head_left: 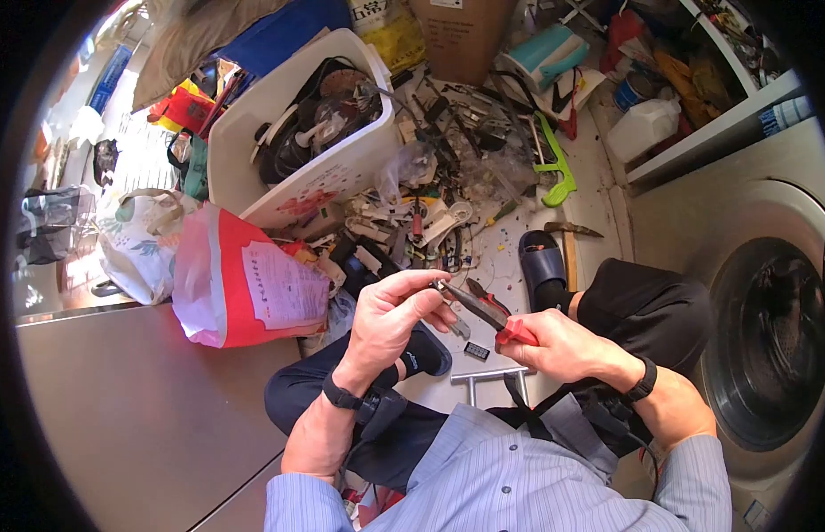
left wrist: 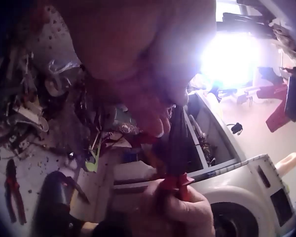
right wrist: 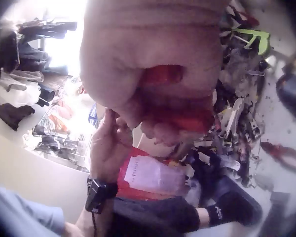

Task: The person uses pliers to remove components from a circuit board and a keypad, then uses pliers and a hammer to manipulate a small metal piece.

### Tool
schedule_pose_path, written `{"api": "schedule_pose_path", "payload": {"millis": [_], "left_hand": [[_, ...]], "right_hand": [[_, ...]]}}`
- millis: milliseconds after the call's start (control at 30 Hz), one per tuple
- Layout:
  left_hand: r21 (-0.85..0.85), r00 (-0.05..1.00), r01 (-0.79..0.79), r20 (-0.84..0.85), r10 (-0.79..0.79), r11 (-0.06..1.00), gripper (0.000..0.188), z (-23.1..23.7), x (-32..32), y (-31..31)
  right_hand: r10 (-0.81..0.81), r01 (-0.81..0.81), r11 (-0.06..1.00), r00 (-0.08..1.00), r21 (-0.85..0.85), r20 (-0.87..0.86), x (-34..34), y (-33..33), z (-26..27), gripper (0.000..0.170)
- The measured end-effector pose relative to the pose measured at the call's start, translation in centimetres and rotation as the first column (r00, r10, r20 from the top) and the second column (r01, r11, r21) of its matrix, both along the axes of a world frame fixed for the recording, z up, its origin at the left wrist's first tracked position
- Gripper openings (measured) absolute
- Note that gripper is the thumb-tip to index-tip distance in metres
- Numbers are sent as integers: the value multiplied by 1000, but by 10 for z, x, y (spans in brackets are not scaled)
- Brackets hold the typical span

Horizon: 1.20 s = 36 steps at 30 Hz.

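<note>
My right hand (head_left: 563, 341) grips a pair of long-nose pliers (head_left: 473, 304) by the red handles (right wrist: 187, 120). The pliers' tips point up and left to the fingertips of my left hand (head_left: 390, 315). There, the left thumb and forefinger pinch a small metal piece (head_left: 442, 285) right at the pliers' tips; its kind is too small to tell. In the left wrist view the pliers (left wrist: 176, 143) stretch between the two hands. A grey piece (head_left: 460, 329) shows just below the left fingers. Another pair of red-handled pliers (left wrist: 15, 192) lies on the floor.
A white bin (head_left: 293, 191) of black parts stands ahead, with heaped scrap (head_left: 439, 208) beside it. A hammer (head_left: 570, 253) and a green-handled tool (head_left: 559, 173) lie on the right. The washing machine (head_left: 767, 328) flanks my right, a red-and-white bag (head_left: 244, 284) my left.
</note>
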State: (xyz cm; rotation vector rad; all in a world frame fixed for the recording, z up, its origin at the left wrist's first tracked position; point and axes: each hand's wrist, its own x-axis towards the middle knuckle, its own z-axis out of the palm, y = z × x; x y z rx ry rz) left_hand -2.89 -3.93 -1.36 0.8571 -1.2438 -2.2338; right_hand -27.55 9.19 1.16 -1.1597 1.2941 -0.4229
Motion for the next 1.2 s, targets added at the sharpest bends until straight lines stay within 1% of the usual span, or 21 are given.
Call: {"api": "schedule_pose_path", "payload": {"millis": [33, 67, 100, 133, 200, 233, 300, 367, 500, 600, 667, 767, 800, 833, 867, 900, 933, 1000, 1067, 1133, 1200], "left_hand": [[-40, 999, -1, 37, 3, 999, 29, 1, -1, 2], [-85, 997, -4, 72, 11, 996, 27, 2, -3, 2], [-86, 997, -8, 72, 14, 996, 27, 3, -4, 2], [-101, 998, -9, 64, 16, 995, 27, 4, -5, 3], [-115, 998, -9, 53, 15, 993, 26, 5, -5, 3], [-141, 997, 0, 74, 11, 990, 25, 6, -5, 3], [-168, 995, 5, 95, 11, 986, 25, 7, -2, 3], [-138, 999, 24, 40, -18, 990, 25, 8, 0, 1], [-34, 998, 46, 49, -44, 998, 25, 10, 4, 1], [-99, 997, 73, 46, -69, 992, 26, 12, 5, 1], [-176, 984, 155, 114, -136, 972, 22, 17, 8, 0], [-250, 971, 209, 169, -169, 945, 18, 24, 8, 0], [-246, 971, 208, 168, -169, 947, 18, 24, 8, -1], [-353, 966, 241, 172, -190, 904, 18, 24, 8, -1], [-454, 961, 271, 181, -210, 849, 18, 25, 8, 0], [-511, 952, 302, 208, -225, 805, 17, 29, 9, 0], [-507, 952, 302, 208, -225, 808, 17, 32, 10, -1], [-715, 918, 395, 315, -239, 577, 17, 34, 12, 0], [-697, 908, 418, 335, -251, 582, 19, 36, 12, 3], [-753, 904, 426, 336, -264, 502, 20, 31, 13, 3], [-750, 900, 433, 334, -280, 499, 20, 29, 13, 5]], "right_hand": [[1, -1, 1000, 1000, 4, -1, 1, 2, -1, 22], [-9, 8, 998, 1000, -59, -27, 1, 3, -4, 21], [-23, 17, 993, 999, -121, -49, 3, 4, -7, 20], [-22, 16, 992, 999, -122, -48, 5, 5, -9, 20], [-89, 52, 969, 985, -241, -145, 8, 8, -13, 15], [-89, 52, 969, 985, -240, -147, 8, 8, -15, 15], [-154, 26, 900, 953, -435, -262, 6, 9, -20, 12], [-111, -2, 903, 965, -431, -236, 4, 7, -24, 12], [-55, -59, 884, 972, -463, -228, -6, -4, -15, 12], [-7, -108, 863, 974, -494, -225, -12, -5, -18, 12], [8, -142, 846, 967, -515, -255, -15, -6, -17, 12], [34, -170, 837, 965, -520, -261, -17, -4, -18, 12], [36, -182, 825, 962, -535, -271, -19, -4, -19, 18], [41, -195, 813, 959, -548, -280, -20, -3, -20, 25], [48, -197, 818, 960, -540, -277, -20, -2, -20, 25], [72, -210, 804, 963, -557, -259, -21, -2, -20, 26], [94, -221, 788, 966, -574, -243, -23, -3, -20, 26], [121, -255, 780, 957, -571, -263, -29, -4, -22, 25], [161, -324, 745, 936, -583, -314, -34, -6, -21, 22], [174, -362, 733, 918, -576, -356, -38, -7, -21, 20], [171, -415, 703, 887, -578, -429, -39, -6, -19, 18]]}}
